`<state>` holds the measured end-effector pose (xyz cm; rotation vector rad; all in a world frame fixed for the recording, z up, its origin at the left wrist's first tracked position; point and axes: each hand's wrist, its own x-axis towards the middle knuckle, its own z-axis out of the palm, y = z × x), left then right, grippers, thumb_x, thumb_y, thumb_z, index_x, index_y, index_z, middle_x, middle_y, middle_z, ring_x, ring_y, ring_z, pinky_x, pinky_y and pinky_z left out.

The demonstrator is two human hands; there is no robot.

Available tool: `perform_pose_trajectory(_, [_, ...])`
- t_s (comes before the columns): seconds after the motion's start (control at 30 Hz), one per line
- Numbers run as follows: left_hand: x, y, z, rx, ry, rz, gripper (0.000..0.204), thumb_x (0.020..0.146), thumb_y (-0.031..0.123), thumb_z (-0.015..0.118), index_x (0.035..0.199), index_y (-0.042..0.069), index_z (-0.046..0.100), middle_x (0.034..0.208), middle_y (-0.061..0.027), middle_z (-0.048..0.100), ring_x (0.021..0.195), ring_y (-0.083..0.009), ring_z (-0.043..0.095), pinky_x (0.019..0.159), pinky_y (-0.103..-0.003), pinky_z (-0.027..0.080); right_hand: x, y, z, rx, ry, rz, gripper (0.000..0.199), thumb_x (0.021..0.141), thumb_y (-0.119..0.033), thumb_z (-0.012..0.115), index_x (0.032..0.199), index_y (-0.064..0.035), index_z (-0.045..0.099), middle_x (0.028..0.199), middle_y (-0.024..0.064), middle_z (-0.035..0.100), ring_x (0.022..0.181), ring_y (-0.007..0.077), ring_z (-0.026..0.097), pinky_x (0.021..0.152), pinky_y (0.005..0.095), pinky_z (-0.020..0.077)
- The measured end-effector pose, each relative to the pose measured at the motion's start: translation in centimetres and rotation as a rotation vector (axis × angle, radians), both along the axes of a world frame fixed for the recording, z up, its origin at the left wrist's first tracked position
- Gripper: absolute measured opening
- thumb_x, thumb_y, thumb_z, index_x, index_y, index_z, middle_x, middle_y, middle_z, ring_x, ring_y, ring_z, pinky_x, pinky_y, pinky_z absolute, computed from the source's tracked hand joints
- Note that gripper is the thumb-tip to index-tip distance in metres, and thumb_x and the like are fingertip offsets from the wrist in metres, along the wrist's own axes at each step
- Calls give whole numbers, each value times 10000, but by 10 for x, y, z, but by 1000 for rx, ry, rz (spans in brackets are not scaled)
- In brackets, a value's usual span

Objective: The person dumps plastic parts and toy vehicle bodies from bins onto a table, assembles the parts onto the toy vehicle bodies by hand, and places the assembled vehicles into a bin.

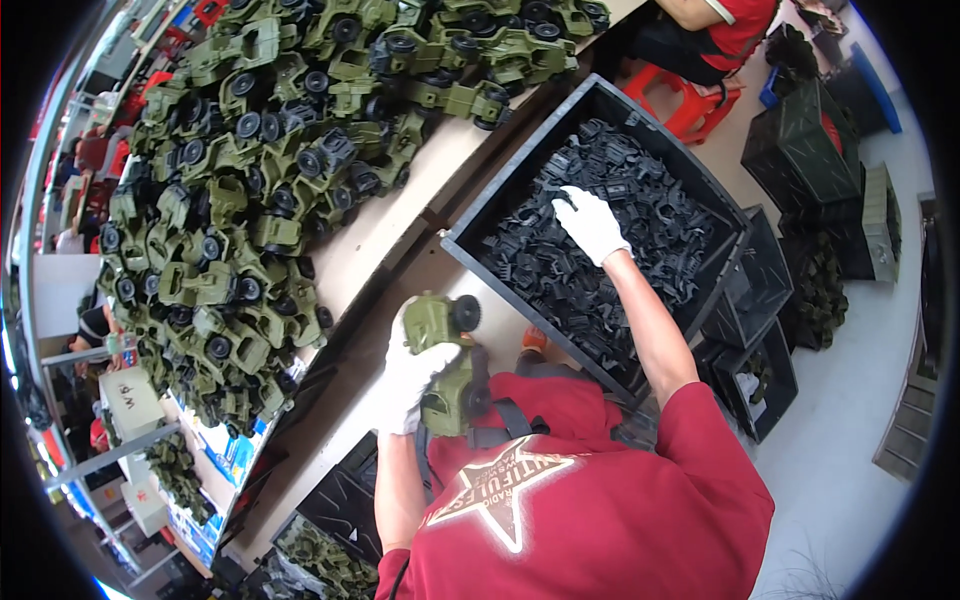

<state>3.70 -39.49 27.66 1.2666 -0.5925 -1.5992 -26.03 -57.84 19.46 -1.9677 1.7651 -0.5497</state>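
My left hand [408, 378], in a white glove, is closed around an olive-green toy jeep [446, 395] with black wheels, held in front of my red shirt. The thumb lies across the jeep's side. Over to the right, my right hand [592, 226], also gloved in white, reaches into a large black crate [500, 283]. Its fingers stretch out over a heap of small black plastic parts [640, 200], apparently with none of them held. The underside of that hand is hidden.
Many green toy jeeps [230, 200] are piled on the long table [372, 225] at the left. A red stool [690, 105] with a seated person [715, 35] is beyond the crate. More dark crates [805, 140] stand at the right.
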Motion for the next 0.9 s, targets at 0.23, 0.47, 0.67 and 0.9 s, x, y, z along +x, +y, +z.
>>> perform_pose_trajectory(0.23, [-35, -43, 36, -243, -241, -607, 1120, 573, 206, 923, 1497, 40, 313, 1438, -164, 459, 1328, -255, 450, 1111, -365, 352, 5, 34, 131, 111, -145, 673, 291, 882, -238, 644, 1079, -24, 640, 874, 102, 677, 799, 212, 672, 722, 342, 538])
perform_pose_trajectory(0.47, [-40, -40, 34, -92, 47, -653, 1244, 543, 206, 938, 1523, -29, 209, 1539, -189, 319, 1416, -250, 327, 1158, -360, 260, 24, 40, 172, 499, -81, 864, 806, 870, -460, 664, 1509, -100, 331, 918, 105, 699, 654, 170, 661, 641, 307, 533])
perform_pose_trajectory(0.67, [-21, -27, 6, -231, 127, -693, 1154, 556, 145, 922, 1499, -32, 281, 1434, -164, 464, 1338, -229, 419, 1123, -338, 316, 36, 34, 161, 319, -355, 987, 731, 843, -514, 669, 1404, -83, 485, 1097, 128, 659, 926, 230, 629, 837, 377, 502])
perform_pose_trajectory(0.9, [-28, -20, 47, -67, 219, -559, 1001, 629, 89, 881, 1471, -18, 350, 1317, -85, 570, 1174, -157, 537, 985, -305, 452, 70, 83, 125, 387, -893, 658, 440, 1006, -372, 512, 1244, -15, 610, 1155, 90, 671, 1022, 164, 620, 915, 308, 492])
